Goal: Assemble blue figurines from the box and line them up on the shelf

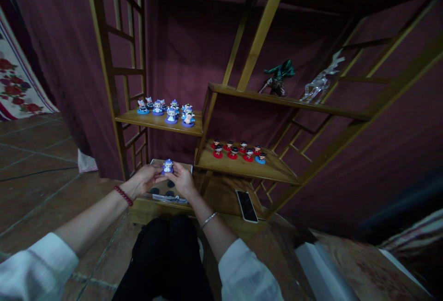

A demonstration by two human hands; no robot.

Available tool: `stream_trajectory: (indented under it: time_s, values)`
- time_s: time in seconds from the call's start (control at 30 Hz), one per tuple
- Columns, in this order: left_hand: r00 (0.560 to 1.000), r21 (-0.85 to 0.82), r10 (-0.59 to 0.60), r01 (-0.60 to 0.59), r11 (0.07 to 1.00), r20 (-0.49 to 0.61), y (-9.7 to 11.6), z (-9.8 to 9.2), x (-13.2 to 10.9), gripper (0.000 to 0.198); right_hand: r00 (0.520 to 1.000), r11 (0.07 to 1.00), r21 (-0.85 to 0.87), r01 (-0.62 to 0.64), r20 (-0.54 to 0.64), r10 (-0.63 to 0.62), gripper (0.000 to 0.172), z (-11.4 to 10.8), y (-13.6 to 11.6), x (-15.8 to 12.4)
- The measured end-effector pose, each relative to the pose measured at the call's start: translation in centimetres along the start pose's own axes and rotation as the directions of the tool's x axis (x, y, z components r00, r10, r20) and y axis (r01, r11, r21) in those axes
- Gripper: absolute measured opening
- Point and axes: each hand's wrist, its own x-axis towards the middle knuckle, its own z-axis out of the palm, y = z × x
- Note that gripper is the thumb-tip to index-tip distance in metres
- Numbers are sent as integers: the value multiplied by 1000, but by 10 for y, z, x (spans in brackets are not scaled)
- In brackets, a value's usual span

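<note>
Between my two hands is a small purple and white figurine point(168, 166) on a purple base, upright. My left hand point(148, 177) pinches its left side, and my right hand point(182, 179) holds its right side. Below them lies an open box point(187, 168) with dark round pieces in it, partly covered by my hands. Several similar figurines point(170, 115) stand on the upper left shelf point(155, 122). Several small figurines on red bases point(233, 153), and one on a blue base point(260, 158), stand on the middle shelf point(221, 163).
A phone point(247, 206) lies on the lowest shelf point(221, 197). On the upper right shelf point(294, 102) stand a dark green statue point(278, 79) and a clear glass one point(319, 83). Wooden posts point(265, 29) divide the unit. A white box point(321, 273) sits at the lower right.
</note>
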Motion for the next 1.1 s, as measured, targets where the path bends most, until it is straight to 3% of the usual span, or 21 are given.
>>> stream_trajectory:
  time_s: [0.4,0.83,1.1]
  values:
    - [999,23,14,-14,1000,29,1,-5,-2,18,999,996,-92,-9,-54,4,49,-3,5,6]
    - [996,29,72,-74,997,44,-2,-5,-1,15,999,999,-45,11,-38,-13,38,-1,4,6]
    - [994,30,95,-96,995,57,-7,-2,-2,14,999,994,-109,1,-45,-6,40,-6,6,4]
